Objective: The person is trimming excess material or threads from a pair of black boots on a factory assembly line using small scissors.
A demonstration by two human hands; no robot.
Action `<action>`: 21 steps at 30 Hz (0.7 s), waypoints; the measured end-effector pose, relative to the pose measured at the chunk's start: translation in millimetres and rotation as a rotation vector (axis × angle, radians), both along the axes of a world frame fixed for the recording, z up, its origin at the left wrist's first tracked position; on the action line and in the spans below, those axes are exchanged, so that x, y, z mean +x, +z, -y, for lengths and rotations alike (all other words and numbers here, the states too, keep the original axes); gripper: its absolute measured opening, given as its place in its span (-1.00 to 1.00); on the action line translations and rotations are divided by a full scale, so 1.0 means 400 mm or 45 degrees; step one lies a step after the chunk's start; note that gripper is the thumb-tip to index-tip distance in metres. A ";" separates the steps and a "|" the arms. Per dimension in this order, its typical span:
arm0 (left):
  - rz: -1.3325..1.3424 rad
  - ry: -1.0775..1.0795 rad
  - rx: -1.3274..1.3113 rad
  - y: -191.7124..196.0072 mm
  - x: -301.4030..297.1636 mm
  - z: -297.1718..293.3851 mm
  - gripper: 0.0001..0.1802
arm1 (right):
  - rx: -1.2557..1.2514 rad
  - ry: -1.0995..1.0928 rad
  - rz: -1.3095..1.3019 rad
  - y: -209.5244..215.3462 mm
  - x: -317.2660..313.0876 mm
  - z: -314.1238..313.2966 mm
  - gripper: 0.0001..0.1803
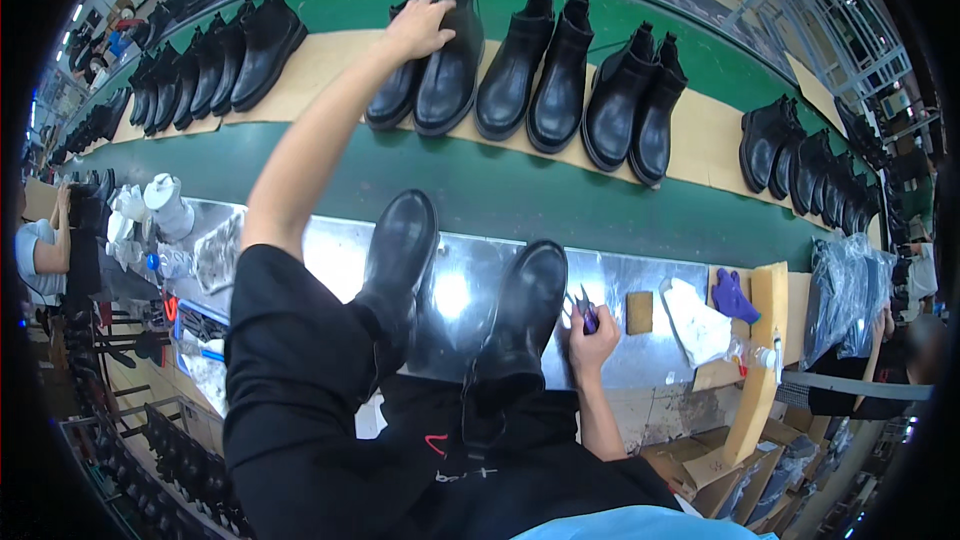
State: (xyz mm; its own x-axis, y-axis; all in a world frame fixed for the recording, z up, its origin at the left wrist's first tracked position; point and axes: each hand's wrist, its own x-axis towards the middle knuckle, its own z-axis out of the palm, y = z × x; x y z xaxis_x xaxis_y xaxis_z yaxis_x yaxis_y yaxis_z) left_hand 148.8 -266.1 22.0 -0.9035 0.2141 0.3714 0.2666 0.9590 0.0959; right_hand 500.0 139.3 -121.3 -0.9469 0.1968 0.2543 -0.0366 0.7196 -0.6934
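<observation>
My left hand point(418, 30) reaches across to a pair of glossy black ankle boots on the belt. Its fingers are spread over the upper part of the right boot point(447, 85), and the left boot point(396, 95) stands partly behind the hand. Close to me, two more black boots lie on the shiny metal bench, toes pointing away: a left one point(402, 240) and a right one point(530, 290). Beside that right boot, my right hand point(597, 342) is closed around small purple-handled snips point(588, 314), their blades pointing up.
Several black boots stand on cardboard along the green belt point(700, 215). Right on the bench are a brown block point(640, 312), a white cloth point(695, 320), a purple glove point(735, 295) and a tall foam strip point(765, 340). White bottles point(168, 205) stand left. Co-workers are at both sides.
</observation>
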 end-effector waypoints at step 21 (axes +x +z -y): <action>-0.013 -0.307 1.071 -0.197 1.265 -0.334 -0.13 | -0.292 -0.021 -0.054 -0.005 -0.011 0.008 -0.58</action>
State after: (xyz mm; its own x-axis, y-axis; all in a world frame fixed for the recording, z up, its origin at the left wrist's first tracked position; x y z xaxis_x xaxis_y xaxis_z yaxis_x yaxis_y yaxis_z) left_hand 654.7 -132.4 -56.7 -0.8647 0.0501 0.4999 0.4578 0.4883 0.7430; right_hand 495.4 136.0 -123.1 -0.9325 0.2692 0.2406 -0.0589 0.5441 -0.8369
